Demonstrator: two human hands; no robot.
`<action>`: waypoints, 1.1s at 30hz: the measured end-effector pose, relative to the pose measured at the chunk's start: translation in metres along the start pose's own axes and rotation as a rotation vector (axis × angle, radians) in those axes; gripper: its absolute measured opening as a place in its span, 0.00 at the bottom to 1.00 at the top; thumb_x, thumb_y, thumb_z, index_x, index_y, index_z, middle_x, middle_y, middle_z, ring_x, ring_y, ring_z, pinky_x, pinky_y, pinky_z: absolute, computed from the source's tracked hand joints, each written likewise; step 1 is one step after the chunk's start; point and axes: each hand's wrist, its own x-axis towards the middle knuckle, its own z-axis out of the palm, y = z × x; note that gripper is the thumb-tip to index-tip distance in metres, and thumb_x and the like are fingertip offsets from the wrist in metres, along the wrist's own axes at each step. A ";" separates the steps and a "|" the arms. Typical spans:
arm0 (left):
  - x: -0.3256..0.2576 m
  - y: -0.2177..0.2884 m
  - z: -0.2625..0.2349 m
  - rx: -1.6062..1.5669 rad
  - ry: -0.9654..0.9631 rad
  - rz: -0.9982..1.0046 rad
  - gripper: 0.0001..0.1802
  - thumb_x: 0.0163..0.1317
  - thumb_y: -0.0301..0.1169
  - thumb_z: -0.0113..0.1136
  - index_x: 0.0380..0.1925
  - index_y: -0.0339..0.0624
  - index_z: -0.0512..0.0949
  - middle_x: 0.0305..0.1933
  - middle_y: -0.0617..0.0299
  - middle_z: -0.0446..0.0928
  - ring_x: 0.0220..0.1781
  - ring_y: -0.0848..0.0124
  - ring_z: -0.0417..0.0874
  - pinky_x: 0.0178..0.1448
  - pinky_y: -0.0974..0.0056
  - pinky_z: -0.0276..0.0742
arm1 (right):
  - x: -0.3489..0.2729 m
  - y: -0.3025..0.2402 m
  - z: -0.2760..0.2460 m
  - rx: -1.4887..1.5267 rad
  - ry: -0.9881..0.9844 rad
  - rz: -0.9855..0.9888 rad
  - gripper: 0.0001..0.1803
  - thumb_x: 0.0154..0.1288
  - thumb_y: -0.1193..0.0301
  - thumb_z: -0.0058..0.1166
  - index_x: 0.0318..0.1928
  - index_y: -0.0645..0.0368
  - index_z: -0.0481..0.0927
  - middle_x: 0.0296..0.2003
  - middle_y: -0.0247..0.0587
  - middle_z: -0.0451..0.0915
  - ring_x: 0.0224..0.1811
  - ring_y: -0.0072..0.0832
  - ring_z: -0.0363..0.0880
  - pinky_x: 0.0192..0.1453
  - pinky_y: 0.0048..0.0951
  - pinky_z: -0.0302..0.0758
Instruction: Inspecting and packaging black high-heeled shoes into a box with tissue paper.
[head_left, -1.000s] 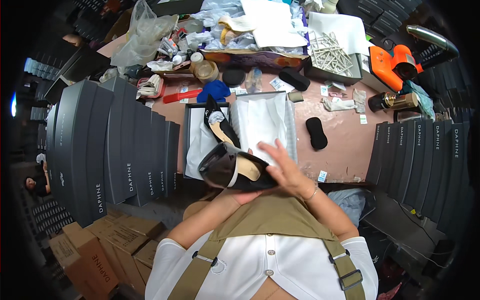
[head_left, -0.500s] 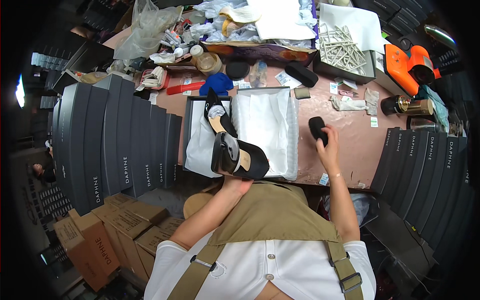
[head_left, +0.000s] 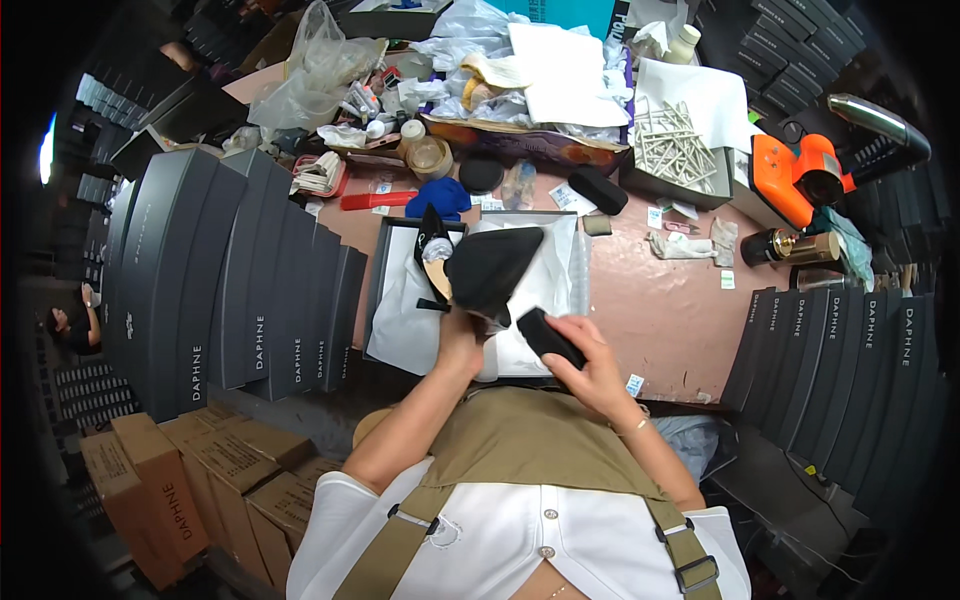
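Observation:
In my left hand (head_left: 461, 345) is a black pointed-toe shoe (head_left: 490, 268), raised above an open shoebox (head_left: 374, 345), its toe aimed up and to the right. My fingers close around its lower part, and the shoe partly hides them. To its right, my right hand (head_left: 592, 368) grips a black oblong shoe brush (head_left: 550, 337), close to the held shoe but apart from it. A second black shoe (head_left: 432, 238), with a pale insole and crumpled paper inside, rests in the left side of the box. White tissue paper (head_left: 396, 290) lines the box.
Stacks of dark shoeboxes flank the table, on the left (head_left: 255, 290) and right (head_left: 810, 340). Behind lie a blue cloth (head_left: 438, 198), a purple carton (head_left: 540, 143) of crumpled paper, a box of white sticks (head_left: 680, 150) and an orange tool (head_left: 795, 172). Brown cartons (head_left: 215, 470) stand lower left.
My right hand has brought the brush left, from the bare tabletop to beside the held shoe. My left hand has turned the shoe and lifted it; its insole no longer shows.

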 end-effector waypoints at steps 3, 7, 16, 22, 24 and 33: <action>-0.031 -0.015 0.020 0.247 -0.181 0.122 0.27 0.73 0.46 0.43 0.56 0.31 0.70 0.52 0.57 0.75 0.54 0.69 0.75 0.60 0.66 0.69 | 0.021 0.002 0.024 -0.071 0.046 -0.042 0.25 0.56 0.68 0.65 0.54 0.64 0.76 0.40 0.45 0.79 0.44 0.34 0.78 0.50 0.32 0.73; -0.041 0.003 -0.011 0.345 -0.641 0.037 0.41 0.68 0.60 0.43 0.64 0.33 0.62 0.64 0.54 0.66 0.67 0.66 0.65 0.69 0.57 0.58 | 0.018 0.005 -0.013 0.722 -0.170 0.311 0.18 0.63 0.69 0.60 0.50 0.66 0.78 0.43 0.36 0.82 0.44 0.24 0.78 0.50 0.27 0.75; -0.014 0.000 0.011 -0.311 -0.588 -0.476 0.35 0.68 0.50 0.39 0.64 0.31 0.62 0.63 0.38 0.68 0.62 0.52 0.74 0.66 0.52 0.71 | -0.005 0.022 0.003 0.696 -0.324 0.526 0.20 0.67 0.64 0.56 0.52 0.65 0.76 0.42 0.33 0.79 0.43 0.18 0.76 0.50 0.22 0.73; -0.023 0.019 0.022 -0.419 -0.588 -0.461 0.33 0.67 0.47 0.43 0.64 0.35 0.63 0.63 0.44 0.69 0.66 0.51 0.69 0.67 0.38 0.65 | -0.034 0.017 -0.030 0.618 0.164 0.492 0.24 0.73 0.59 0.44 0.58 0.66 0.73 0.40 0.34 0.77 0.36 0.20 0.74 0.41 0.20 0.73; -0.021 0.016 0.024 -0.396 -0.586 -0.444 0.33 0.67 0.48 0.45 0.64 0.35 0.63 0.62 0.43 0.69 0.64 0.51 0.72 0.67 0.41 0.67 | -0.028 0.012 -0.025 0.315 0.183 0.257 0.23 0.72 0.61 0.44 0.57 0.66 0.73 0.45 0.37 0.76 0.40 0.22 0.74 0.43 0.22 0.73; 0.006 0.031 0.023 -0.116 -0.374 -0.118 0.25 0.66 0.41 0.54 0.56 0.33 0.70 0.49 0.48 0.79 0.41 0.63 0.84 0.46 0.63 0.84 | -0.037 -0.023 0.012 -0.377 -0.213 -0.377 0.25 0.50 0.79 0.57 0.54 0.60 0.77 0.39 0.45 0.74 0.37 0.38 0.76 0.40 0.33 0.74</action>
